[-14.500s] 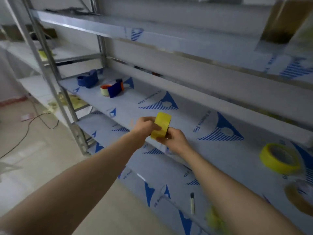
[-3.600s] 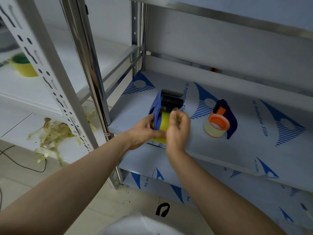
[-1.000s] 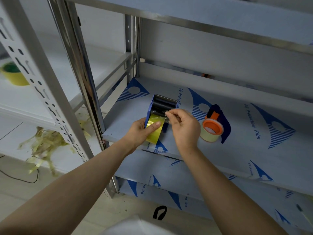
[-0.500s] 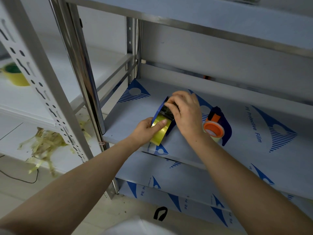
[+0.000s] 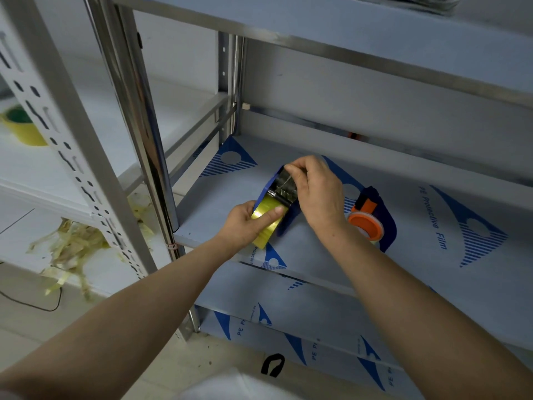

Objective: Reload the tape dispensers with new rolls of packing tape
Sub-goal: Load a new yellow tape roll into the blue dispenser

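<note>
Since 1 second ago, the tape end has been drawn by the pinching right hand [image 5: 314,194] up over the dispenser [image 5: 281,192] roller; the yellow roll [image 5: 266,219], seated inside on the shelf [image 5: 317,249], is clamped by the left hand [image 5: 245,223]. Threading appears nearly done.

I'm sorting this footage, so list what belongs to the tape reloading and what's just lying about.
In the job:
- blue dispenser, held by both hands
- yellow tape roll inside it
- second blue dispenser, orange hub

Lying about:
- yellow roll with green core on the left shelf
- tape scraps
- black cable

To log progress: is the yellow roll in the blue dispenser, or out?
In: the yellow roll sits between the blue dispenser side plates.
</note>
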A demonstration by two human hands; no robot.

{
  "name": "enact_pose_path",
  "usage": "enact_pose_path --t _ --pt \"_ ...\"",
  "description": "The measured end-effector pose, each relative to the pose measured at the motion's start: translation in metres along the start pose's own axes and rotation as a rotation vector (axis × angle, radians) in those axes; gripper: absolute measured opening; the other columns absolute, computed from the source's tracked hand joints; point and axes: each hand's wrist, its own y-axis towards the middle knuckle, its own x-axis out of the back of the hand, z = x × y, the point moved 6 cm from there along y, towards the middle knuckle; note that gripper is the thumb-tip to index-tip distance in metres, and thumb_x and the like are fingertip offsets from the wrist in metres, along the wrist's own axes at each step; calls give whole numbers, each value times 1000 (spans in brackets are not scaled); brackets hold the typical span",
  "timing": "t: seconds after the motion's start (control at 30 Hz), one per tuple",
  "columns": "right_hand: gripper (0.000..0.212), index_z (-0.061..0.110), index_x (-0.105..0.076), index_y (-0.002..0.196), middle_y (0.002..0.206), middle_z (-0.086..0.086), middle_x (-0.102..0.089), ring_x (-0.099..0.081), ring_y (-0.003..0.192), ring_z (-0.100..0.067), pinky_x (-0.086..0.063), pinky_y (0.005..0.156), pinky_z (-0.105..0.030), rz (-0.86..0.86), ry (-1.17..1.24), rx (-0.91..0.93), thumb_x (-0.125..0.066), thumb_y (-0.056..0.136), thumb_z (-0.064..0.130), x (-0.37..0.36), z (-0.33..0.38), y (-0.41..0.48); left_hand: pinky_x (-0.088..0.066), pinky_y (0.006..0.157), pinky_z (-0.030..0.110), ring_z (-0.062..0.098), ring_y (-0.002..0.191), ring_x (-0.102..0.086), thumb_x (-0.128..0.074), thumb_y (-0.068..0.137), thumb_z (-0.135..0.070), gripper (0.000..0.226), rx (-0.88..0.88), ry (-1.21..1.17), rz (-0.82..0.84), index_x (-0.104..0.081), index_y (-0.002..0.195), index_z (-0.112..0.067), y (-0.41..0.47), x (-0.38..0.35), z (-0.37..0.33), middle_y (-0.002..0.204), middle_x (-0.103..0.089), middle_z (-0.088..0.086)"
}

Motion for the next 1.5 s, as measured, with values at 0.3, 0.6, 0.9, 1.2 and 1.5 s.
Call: enact_pose_path --t 0.3,0.6,0.9,1.2,1.5 --pt "33 13 -65 82 79 -3 -69 -62 77 -26 -44 70 -37 -61 -212 176 -46 88 40 4 5 12 -54 79 28 18 80 -64 -70 79 -16 15 10 -99 99 -60 91 -16 0 -3 -1 87 -68 3" --pt "30 6 -65 78 70 -8 -69 -62 64 -27 -50 62 -35 -143 -95 316 -51 88 31 23 25 19 -56 62 25 13 59 -63 -70 79 -30 19 27 -52 10 -61 83 -13 7 4 -3 73 -67 3" --pt "32 8 -64 101 98 -9 -69 -62 91 -27 -50 72 -39 4 -74 124 -49 93 35 25 6 38 -50 66 20 10 75 -61 -65 81 -38 20 83 60 -23 -59 86 -20 7 11 3 80 -64 -5" --pt "31 10 -62 104 103 -7 -69 -60 97 -25 -42 71 -31 67 -64 110 -47 94 35 28 15 41 -51 69 24 15 74 -62 -60 87 -26 16 83 -81 -4 -60 94 -12 5 11 4 83 -66 0" --pt "30 6 -62 102 98 -11 -69 -61 93 -28 -45 75 -36 54 -15 140 -48 94 31 27 25 42 -52 85 37 25 89 -63 -59 86 -40 42 76 27 -104 -62 107 -4 7 18 6 101 -68 12"
